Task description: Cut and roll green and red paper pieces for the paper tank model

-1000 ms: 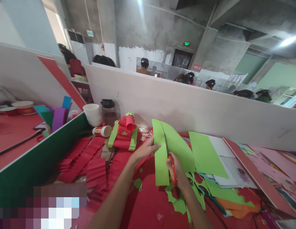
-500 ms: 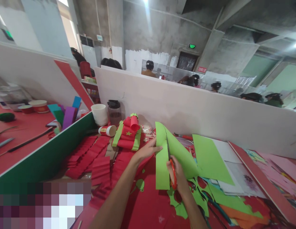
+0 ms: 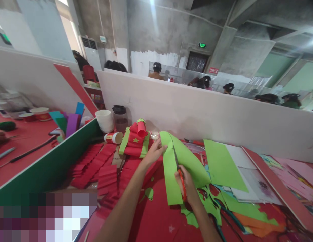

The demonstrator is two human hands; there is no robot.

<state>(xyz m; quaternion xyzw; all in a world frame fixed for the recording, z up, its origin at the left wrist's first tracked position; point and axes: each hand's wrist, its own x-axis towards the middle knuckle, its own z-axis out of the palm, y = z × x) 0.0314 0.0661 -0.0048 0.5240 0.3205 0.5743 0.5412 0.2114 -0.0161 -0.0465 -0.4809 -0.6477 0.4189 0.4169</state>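
A light green sheet of paper [image 3: 171, 181] stands raised over the red tabletop, cut part of the way along its length. My left hand [image 3: 155, 151] pinches its left edge near the top. Orange-handled scissors [image 3: 182, 185] are in my right hand [image 3: 188, 179], their dark blades lying in the cut between the strip and the curled larger part. Behind my left hand sits a red and green paper model [image 3: 134, 141] with a green star on its front. Green paper scraps [image 3: 191, 218] lie beneath my right wrist.
Pleated red paper [image 3: 107, 181] lies at the left, near a white cup [image 3: 104, 121] and a dark-lidded jar [image 3: 120, 117]. A green divider [image 3: 52, 164] borders that side. Another green sheet [image 3: 222, 164] rests at the right. People sit beyond the white partition [image 3: 196, 117].
The top of the green sheet has shifted slightly left and down with my left hand, and the strip now leans. My right hand remains on the scissors at the cut.
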